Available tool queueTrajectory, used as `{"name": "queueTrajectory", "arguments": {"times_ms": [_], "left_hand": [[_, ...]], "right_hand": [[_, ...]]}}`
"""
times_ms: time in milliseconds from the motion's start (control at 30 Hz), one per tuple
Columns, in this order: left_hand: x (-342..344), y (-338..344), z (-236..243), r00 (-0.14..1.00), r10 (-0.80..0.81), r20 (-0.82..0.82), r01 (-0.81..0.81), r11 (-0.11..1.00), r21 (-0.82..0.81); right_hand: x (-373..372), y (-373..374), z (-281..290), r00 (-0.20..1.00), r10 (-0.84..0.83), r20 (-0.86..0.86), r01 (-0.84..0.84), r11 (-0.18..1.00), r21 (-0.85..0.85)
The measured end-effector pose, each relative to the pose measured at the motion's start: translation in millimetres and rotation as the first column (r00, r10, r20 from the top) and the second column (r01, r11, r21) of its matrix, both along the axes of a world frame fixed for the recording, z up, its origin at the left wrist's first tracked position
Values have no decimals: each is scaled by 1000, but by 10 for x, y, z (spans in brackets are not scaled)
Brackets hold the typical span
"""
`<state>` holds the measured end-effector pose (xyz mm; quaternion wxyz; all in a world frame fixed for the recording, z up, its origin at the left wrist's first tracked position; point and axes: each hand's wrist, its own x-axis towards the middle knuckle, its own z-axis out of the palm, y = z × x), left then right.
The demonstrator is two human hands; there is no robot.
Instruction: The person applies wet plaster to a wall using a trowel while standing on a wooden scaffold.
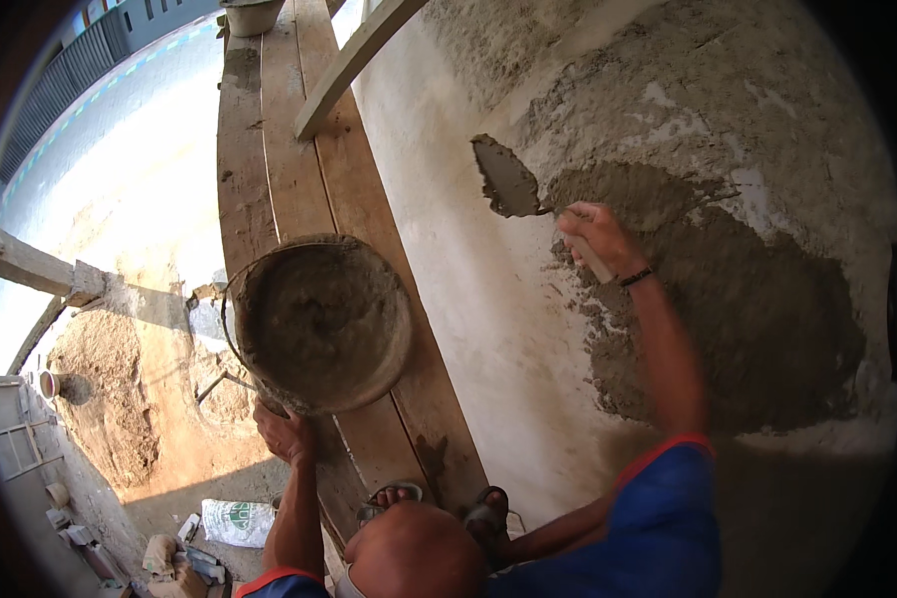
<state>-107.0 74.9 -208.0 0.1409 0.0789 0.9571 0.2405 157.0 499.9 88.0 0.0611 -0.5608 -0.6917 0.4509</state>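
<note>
My right hand is closed round the handle of a trowel. Its mortar-smeared blade points up and left, close in front of the pale wall. Just right of that hand, a dark patch of wet mortar covers part of the wall. A round bucket of grey mortar stands on the wooden planks, its thin wire handle lying over to the left. At the bucket's near left side, my left hand has its fingers bent against it, partly hidden below the rim.
A slanting timber crosses above the planks ahead. Another container stands at their far end. My sandalled feet are on the planks. Lower down on the left are a sand heap, a white sack and a wooden beam.
</note>
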Motion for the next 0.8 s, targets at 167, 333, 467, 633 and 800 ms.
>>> {"name": "queueTrajectory", "arguments": {"times_ms": [167, 333, 467, 633, 800], "left_hand": [[17, 11, -27, 997, -49, 57, 52, 997, -61], [-46, -82, -66, 1000, -9, -1, 9, 998, -58], [-26, 16, -39, 998, -49, 37, 53, 994, -100], [-42, -34, -153, 999, -33, -44, 32, 999, -27], [-11, 11, -48, 1000, -13, -1, 13, 999, -29]], "right_hand": [[1139, 685, 893, 877, -359, 320, -13, 647, 762], [502, -217, 1141, 941, -195, 276, 28, 859, 512], [196, -827, 456, 900, 320, 297, -413, 843, 343], [-169, -1001, -295, 821, 464, 333, -569, 717, 403], [252, -309, -1103, 945, -124, 303, 112, 992, 58]]}}
